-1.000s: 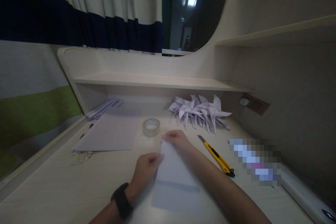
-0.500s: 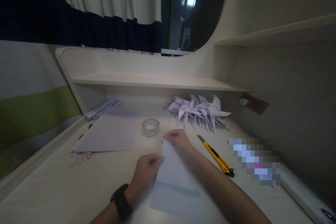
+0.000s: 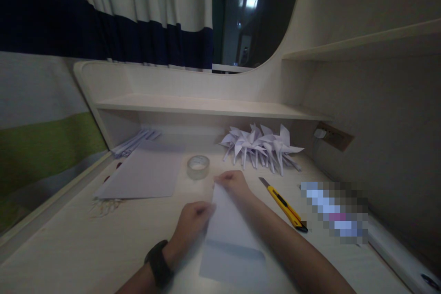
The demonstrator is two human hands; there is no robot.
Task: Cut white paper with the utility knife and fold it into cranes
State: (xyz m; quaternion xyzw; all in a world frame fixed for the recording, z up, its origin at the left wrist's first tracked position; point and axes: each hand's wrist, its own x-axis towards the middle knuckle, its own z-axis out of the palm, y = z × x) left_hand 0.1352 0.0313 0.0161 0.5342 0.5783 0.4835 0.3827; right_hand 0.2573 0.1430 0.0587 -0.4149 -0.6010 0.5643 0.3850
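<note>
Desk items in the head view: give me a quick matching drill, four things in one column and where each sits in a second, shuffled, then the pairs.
Things:
1. tape roll
2. utility knife
3. folded paper pinwheels
4. folded sheet

Places:
A. under the left hand and right hand
B. at the back of the desk, below the shelf
C. right of the right hand, lying diagonally
D. between the flat paper sheet and the pinwheels

Pairs: 1-D, 2-C, 3-B, 4-A
</note>
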